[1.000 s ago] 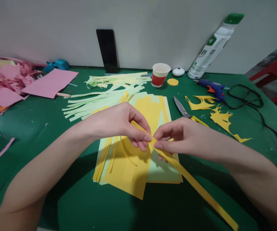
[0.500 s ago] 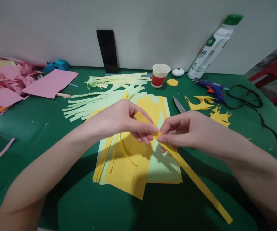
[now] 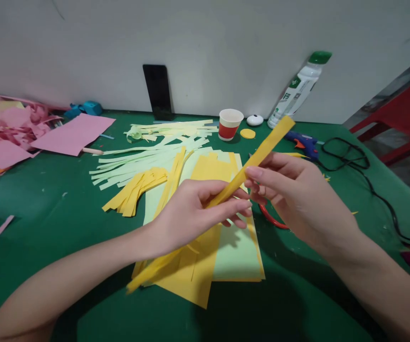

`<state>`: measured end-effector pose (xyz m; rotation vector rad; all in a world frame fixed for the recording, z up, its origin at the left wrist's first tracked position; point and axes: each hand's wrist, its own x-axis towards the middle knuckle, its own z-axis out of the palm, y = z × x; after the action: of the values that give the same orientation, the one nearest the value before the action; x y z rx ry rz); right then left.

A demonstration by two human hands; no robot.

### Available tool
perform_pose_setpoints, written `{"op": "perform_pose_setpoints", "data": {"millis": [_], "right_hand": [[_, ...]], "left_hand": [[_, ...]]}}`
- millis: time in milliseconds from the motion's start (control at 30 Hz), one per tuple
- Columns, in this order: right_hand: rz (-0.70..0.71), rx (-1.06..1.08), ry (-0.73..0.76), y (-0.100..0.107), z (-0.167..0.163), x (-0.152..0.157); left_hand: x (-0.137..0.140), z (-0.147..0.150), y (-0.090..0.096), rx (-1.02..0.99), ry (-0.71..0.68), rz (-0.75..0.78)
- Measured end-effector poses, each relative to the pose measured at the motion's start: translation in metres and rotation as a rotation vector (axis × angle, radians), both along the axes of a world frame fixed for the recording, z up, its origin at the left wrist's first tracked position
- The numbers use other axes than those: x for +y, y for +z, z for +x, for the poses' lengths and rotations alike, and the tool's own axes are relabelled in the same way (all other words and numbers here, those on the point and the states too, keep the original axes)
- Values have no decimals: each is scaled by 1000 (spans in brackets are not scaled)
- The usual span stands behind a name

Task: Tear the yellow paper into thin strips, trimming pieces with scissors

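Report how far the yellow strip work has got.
Done: pale green strips and a small bundle of yellow strips lie cut on the green table. In hand: the left hand and right hand both pinch one long yellow strip, held slanted above the table. Left: the yellow sheets beneath, only partly slit.

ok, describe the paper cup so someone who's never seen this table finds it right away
Start at the green table and follow its far edge along the white wall, right of the black phone propped there. The paper cup stands upright beside a white bottle leaning on the wall. It alone is red-banded with a white rim; the yellow disc beside it lies flat.
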<state>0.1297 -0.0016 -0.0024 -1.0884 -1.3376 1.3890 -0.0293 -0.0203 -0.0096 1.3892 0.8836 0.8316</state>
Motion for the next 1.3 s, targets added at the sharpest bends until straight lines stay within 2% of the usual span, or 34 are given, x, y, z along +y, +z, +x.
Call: {"op": "perform_pose_setpoints", "data": {"millis": [167, 333, 533, 733, 900, 1100, 1200, 1300], "right_hand": [[136, -72, 22, 5, 7, -3], [111, -160, 193, 11, 8, -5], [194, -232, 122, 9, 6, -9], [127, -229, 159, 13, 6, -11], [135, -240, 193, 16, 5, -12], [150, -385, 172, 21, 12, -10], [141, -413, 163, 24, 12, -10], [157, -413, 160, 21, 10, -11]], "left_hand": [[0, -4, 8, 27, 1, -15], [0, -6, 15, 65, -9, -20], [-2, -7, 17, 102, -44, -7], [-1, -9, 18, 98, -123, -3], [-1, -11, 20, 124, -169, 9], [2, -18, 18, 204, -277, 24], [3, -19, 19, 286, -308, 97], [1, -17, 18, 421, -247, 297]]}}
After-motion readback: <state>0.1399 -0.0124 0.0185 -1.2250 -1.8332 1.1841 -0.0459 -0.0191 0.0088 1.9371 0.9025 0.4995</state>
